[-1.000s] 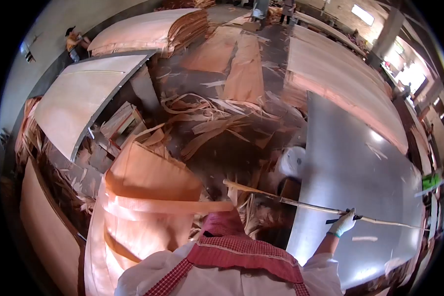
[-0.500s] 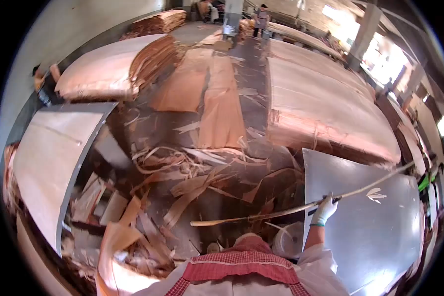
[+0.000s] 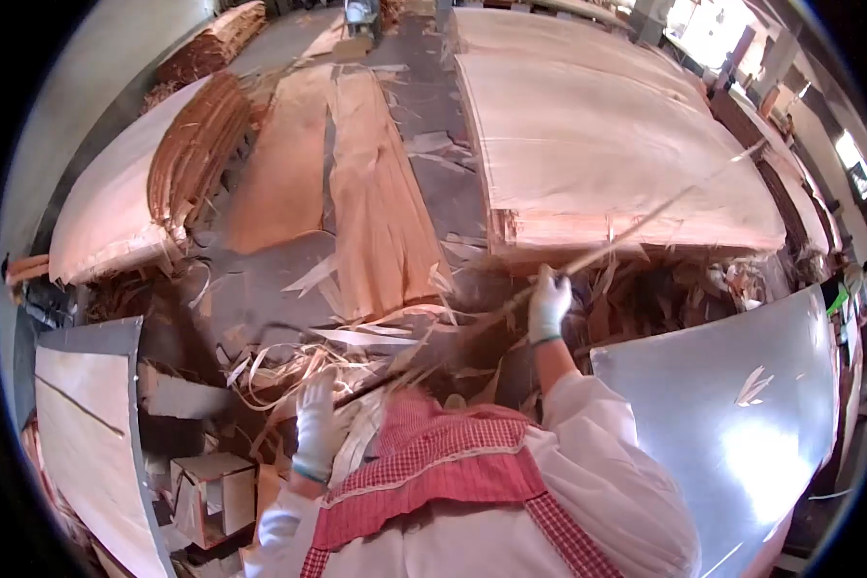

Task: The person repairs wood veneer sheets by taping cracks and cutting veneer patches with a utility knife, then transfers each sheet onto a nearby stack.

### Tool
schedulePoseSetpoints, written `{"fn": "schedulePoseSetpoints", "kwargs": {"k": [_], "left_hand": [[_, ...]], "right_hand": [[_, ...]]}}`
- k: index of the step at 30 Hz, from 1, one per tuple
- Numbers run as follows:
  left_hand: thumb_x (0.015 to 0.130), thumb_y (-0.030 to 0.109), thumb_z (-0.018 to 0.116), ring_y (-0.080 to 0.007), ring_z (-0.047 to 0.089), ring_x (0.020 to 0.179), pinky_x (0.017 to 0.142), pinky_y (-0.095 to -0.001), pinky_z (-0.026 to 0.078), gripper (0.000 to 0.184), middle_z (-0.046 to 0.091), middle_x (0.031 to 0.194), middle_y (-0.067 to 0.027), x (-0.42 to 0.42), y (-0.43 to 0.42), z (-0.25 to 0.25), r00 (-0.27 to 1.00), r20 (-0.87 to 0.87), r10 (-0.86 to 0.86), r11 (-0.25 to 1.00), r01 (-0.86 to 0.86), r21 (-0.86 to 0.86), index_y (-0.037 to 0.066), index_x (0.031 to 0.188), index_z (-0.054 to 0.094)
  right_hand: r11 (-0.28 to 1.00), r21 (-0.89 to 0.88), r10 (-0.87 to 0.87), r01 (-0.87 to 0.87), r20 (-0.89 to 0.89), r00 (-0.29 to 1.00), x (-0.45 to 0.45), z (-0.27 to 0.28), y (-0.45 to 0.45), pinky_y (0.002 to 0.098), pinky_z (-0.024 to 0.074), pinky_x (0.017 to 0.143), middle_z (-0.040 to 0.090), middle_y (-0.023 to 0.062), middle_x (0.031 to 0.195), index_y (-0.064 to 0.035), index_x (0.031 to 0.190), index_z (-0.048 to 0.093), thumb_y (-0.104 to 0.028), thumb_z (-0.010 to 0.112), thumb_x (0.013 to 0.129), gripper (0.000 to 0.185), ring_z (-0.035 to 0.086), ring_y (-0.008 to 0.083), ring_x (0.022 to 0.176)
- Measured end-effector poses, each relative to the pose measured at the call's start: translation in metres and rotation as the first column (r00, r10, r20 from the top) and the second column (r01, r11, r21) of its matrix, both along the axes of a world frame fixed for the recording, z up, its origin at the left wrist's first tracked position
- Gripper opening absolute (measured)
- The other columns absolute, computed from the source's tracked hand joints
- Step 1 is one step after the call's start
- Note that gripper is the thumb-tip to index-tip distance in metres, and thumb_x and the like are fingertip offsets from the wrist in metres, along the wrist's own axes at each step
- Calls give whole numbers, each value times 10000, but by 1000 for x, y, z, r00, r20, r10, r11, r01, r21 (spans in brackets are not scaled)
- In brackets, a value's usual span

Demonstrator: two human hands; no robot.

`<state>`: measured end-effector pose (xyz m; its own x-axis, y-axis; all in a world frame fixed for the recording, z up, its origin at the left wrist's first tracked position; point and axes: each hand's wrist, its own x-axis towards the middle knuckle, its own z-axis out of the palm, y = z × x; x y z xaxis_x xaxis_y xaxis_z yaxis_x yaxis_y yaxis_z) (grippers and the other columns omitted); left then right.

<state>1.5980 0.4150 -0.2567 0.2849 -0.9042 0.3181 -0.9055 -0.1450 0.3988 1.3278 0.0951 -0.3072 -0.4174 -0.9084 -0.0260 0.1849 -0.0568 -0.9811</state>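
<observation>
My right hand [image 3: 550,306], in a white glove, is closed around a long thin stick [image 3: 636,228] in front of my chest. The stick slants from the lower middle up to the right, over the big veneer stack [image 3: 617,135]; its lower part is blurred. Lower left, my left hand [image 3: 315,419], also white-gloved, is raised with its fingers upward, beside the veneer scraps. Motion blurs its fingers, and whether it touches anything cannot be made out.
A shiny metal-topped table [image 3: 713,385] stands at the right, with a small scrap on it. A pale board [image 3: 87,414] lies at the left. Long veneer sheets [image 3: 376,193] cover the floor ahead, near another veneer stack [image 3: 125,183]. A box [image 3: 212,491] stands lower left.
My right hand has moved left and forward from over the metal table, with the stick now tilted more steeply. My left hand has come into view. The view has turned right.
</observation>
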Motion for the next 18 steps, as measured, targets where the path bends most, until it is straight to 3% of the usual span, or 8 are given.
{"fn": "schedulePoseSetpoints", "kwargs": {"k": [2, 3, 6, 8, 14, 16, 17, 18], "left_hand": [[877, 274, 591, -385, 615, 883, 765, -448, 479, 382, 644, 945, -201, 21, -46, -17, 973, 160, -166, 961, 123, 248, 92, 1205, 519], [864, 345, 600, -358, 627, 862, 722, -440, 480, 352, 643, 939, -185, 38, -66, -34, 985, -167, 32, 902, 44, 430, 126, 1136, 558], [862, 346, 604, -345, 630, 809, 681, -443, 478, 289, 649, 889, -154, 84, -133, -38, 997, -75, -5, 835, 45, 548, 128, 1050, 582], [859, 297, 623, -356, 623, 715, 622, -438, 467, 199, 631, 738, -137, 121, -180, -46, 989, -146, -9, 920, 65, 387, 115, 937, 611], [841, 270, 656, -322, 617, 629, 556, -393, 449, 178, 610, 696, -151, 221, -317, -43, 968, -252, 12, 900, 99, 423, 98, 888, 643], [835, 252, 664, -306, 608, 594, 540, -372, 447, 164, 600, 677, -148, 240, -373, -25, 954, -298, 29, 900, 105, 424, 96, 884, 648], [831, 239, 670, -296, 601, 581, 535, -364, 444, 158, 594, 668, -146, 247, -398, -20, 948, -317, 19, 899, 123, 420, 90, 880, 646], [828, 226, 676, -285, 595, 568, 529, -356, 442, 153, 589, 659, -143, 257, -424, -14, 945, -327, 5, 897, 140, 418, 84, 876, 644]], "right_hand": [[987, 101, 119, -128, 85, 989, 32, -8, -35, 268, 373, 607, 523, -9, 801, 18, 979, 581, -257, 620, 906, 287, 404, 96, 696], [966, 149, 217, -211, -23, 976, 38, -29, -60, 265, 386, 584, 560, 18, 780, 24, 1037, 576, -277, 602, 915, 325, 445, 93, 669], [940, 187, 310, -287, -104, 945, 57, -65, -112, 276, 400, 574, 592, 34, 754, 27, 1041, 605, -344, 582, 921, 390, 477, 95, 641], [898, 369, 207, -240, 127, 970, 73, -74, -149, 253, 360, 466, 503, -31, 644, -72, 859, 609, -333, 612, 913, 267, 441, 72, 516], [933, 359, 15, 18, -88, 996, 112, -182, -289, 287, 323, 393, 482, -29, 557, -99, 806, 620, -255, 631, 865, 167, 409, 108, 418], [799, 595, 34, 81, -180, 983, 112, -264, -351, 279, 476, 667, 617, 94, 937, 3, 1256, 523, -150, 669, 801, 501, 581, 156, 776], [852, 474, -50, 222, -349, 936, 104, -322, -375, 299, 479, 750, 635, 144, 969, -28, 1173, 569, -239, 626, 827, 409, 602, 209, 856], [752, 640, -107, 157, -116, 987, 117, -332, -394, 315, 493, 730, 637, 127, 996, -19, 1213, 543, -261, 632, 834, 458, 607, 202, 855]]}}
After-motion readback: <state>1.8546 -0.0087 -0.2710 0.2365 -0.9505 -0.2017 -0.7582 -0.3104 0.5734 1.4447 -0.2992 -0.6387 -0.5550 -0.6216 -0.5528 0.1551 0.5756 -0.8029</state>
